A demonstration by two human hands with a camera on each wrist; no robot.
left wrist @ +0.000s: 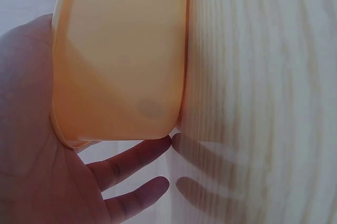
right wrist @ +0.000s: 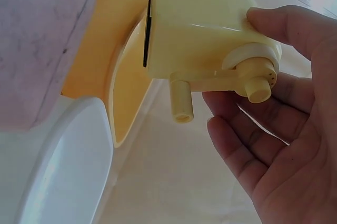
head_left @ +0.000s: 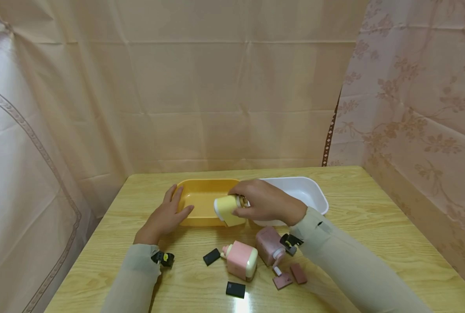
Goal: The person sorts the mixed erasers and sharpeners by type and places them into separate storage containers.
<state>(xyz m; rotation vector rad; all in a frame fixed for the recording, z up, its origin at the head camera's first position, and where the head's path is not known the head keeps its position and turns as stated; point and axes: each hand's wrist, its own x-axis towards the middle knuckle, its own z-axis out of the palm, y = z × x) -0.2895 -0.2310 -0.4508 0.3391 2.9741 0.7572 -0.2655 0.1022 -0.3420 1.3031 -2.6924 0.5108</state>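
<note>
gripping: the right hand [head_left: 263, 201] holds a yellow pump bottle [right wrist: 205, 26] between thumb and fingers.
yellow pump bottle: held in the air, tipped sideways, near the right end of the orange tray [head_left: 201, 221], by its front rim.
left hand [head_left: 165, 218]: fingers spread wide, resting on that tray's left end.
white tray [head_left: 304, 193]: just beside the orange one on the right, partly hidden by the right hand.
pink bottle [head_left: 242, 260]: lying on the wooden table [head_left: 396, 237], in front of the trays.
mauve bottle [head_left: 268, 244]: lying to its right.
black blocks [head_left: 211, 257]: two, near the pink bottle.
mauve blocks [head_left: 298, 273]: two, near the mauve bottle's nozzle.
</note>
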